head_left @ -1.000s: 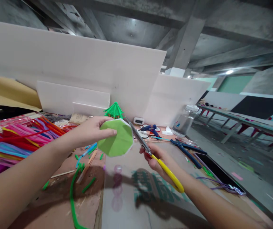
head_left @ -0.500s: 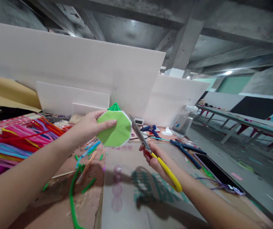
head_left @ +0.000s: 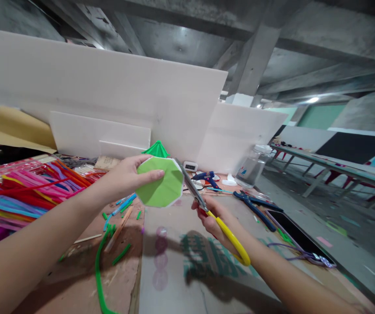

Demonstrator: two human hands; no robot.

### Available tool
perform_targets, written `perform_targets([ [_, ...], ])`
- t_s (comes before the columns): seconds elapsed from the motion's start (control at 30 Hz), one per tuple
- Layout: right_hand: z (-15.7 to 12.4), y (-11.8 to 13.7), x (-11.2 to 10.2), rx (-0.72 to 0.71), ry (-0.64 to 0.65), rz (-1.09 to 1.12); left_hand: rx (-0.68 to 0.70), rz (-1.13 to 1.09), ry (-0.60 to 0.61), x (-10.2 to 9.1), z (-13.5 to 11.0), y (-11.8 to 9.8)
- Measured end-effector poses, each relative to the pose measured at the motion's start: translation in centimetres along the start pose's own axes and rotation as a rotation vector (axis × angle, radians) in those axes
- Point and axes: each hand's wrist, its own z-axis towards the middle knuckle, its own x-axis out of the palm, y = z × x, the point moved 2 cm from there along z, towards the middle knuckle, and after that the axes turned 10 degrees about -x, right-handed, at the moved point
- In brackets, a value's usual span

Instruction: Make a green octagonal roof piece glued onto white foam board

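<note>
A light green octagonal piece with a thin white edge is pinched in my left hand, thumb across its face. My right hand grips a pair of scissors with yellow handles, blades pointing up and left. The blades lie along the right edge of the octagon; I cannot tell whether they touch it. Behind the octagon stands a green ribbed cone, its lower part hidden by the piece and my hand.
Bundles of coloured pipe cleaners lie at left. A blue glue gun, pliers, a phone and a clear water jug are at right. A green pipe cleaner curves in front. White boards stand behind.
My left hand has shifted slightly right and down with the green octagon, uncovering more of the cone. The scissors have barely moved.
</note>
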Motion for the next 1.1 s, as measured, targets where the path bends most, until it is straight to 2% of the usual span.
perform_targets([
  [0.23,0.0,-0.7,-0.5,0.031,-0.032,-0.072,-0.029,-0.046,0.002,0.1,0.2,0.1],
  [0.4,0.1,-0.8,-0.4,0.044,-0.054,-0.061,-0.043,-0.111,0.054,0.2,0.4,0.4],
  [0.6,0.1,-1.0,-0.3,0.075,-0.056,-0.041,-0.061,-0.135,0.06,0.1,0.5,0.6],
  [0.83,-0.3,0.5,-0.4,-0.019,0.087,-0.064,-0.035,-0.109,0.116,0.5,0.1,0.3],
  [1.1,-0.4,1.7,-0.4,0.018,0.041,-0.062,-0.048,-0.178,0.146,0.8,0.3,0.8],
])
